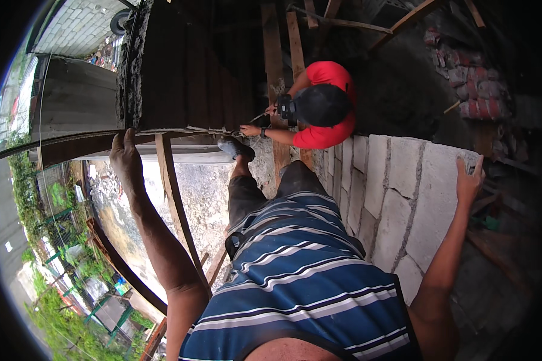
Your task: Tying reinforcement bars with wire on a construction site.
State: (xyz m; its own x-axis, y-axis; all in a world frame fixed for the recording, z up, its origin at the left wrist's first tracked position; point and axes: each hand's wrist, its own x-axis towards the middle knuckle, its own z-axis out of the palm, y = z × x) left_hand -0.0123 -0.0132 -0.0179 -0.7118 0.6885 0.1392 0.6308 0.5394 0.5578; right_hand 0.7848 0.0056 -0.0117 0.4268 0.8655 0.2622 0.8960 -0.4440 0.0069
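Note:
With my left arm stretched out, my left hand has its fingers closed at a long dark ribbed steel bar, which runs along a beam. On the other side, my right hand grips the upper edge of a grey concrete block wall, fingers hooked at its corner. My shoe rests near the beam, between the two hands. Beyond it a co-worker in a red shirt and dark cap bends over the beam. The co-worker's hands hold a thin rod-like tool there.
Wooden planks stand behind the co-worker. A slanted timber post is beside my left arm. Stacked red and white sacks lie at the far right. Down at the left are green plants and a curved rusty beam.

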